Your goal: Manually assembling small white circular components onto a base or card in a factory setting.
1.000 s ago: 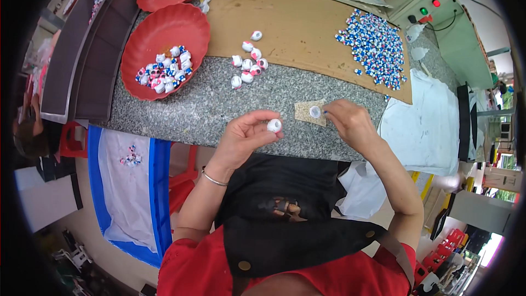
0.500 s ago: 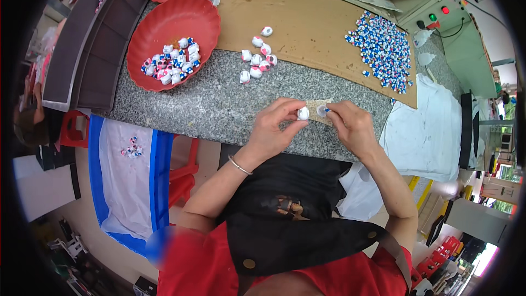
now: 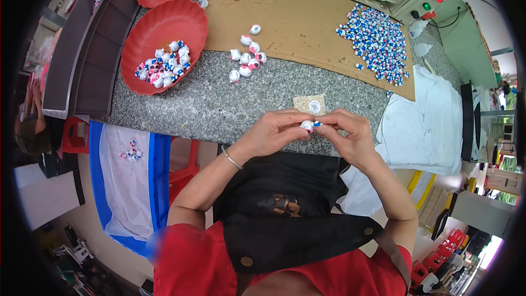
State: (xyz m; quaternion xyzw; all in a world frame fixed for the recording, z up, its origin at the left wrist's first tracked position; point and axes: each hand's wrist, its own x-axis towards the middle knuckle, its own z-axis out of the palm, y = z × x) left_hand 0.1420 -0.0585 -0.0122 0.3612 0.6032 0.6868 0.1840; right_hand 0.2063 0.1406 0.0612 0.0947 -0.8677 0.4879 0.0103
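The rounded white piece [image 3: 306,125] is above the near part of your speckled stone tabletop [image 3: 192,104], which bears flat brown cardboard [image 3: 285,16], a fluted red bowl [image 3: 164,19] and a small beige pad [image 3: 301,102]. Your left hand [image 3: 271,131] has its grip clamped on that piece; your right hand [image 3: 353,134] pinches a tiny blue piece [image 3: 318,124] at its side.

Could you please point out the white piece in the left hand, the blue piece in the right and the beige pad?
White piece [image 3: 306,125]: head view, on its rounded side.
Blue piece [image 3: 317,124]: head view, on its visible middle.
Beige pad [image 3: 301,104]: head view, on its bare left part.
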